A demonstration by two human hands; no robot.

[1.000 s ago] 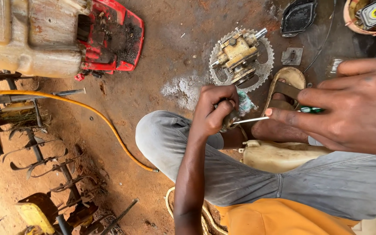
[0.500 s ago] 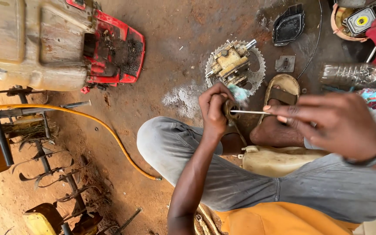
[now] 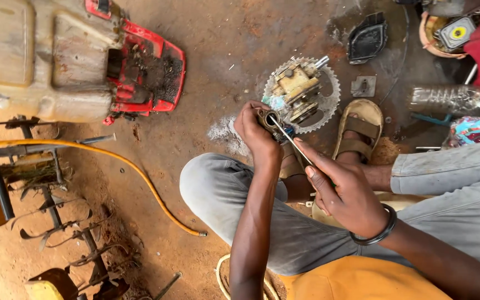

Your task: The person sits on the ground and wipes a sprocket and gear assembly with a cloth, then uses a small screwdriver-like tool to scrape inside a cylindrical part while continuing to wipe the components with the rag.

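Small round metal part (image 3: 266,118) sat in left hand (image 3: 256,133), fingers wrapped tight round it, above the knee, just beside toothed sprocket assy (image 3: 301,91) on dirt floor (image 3: 223,50). Right hand (image 3: 343,191) pinched thin metal rod (image 3: 290,139), tip w/in the part. Prob. light, stiff, greasy-slick; grip by rim.

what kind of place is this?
Likely an informal small-engine repair spot on a bare dirt floor. A toothed sprocket assembly and a red machine housing lie on the ground; the right hand works a thin tool into a part in the left hand.
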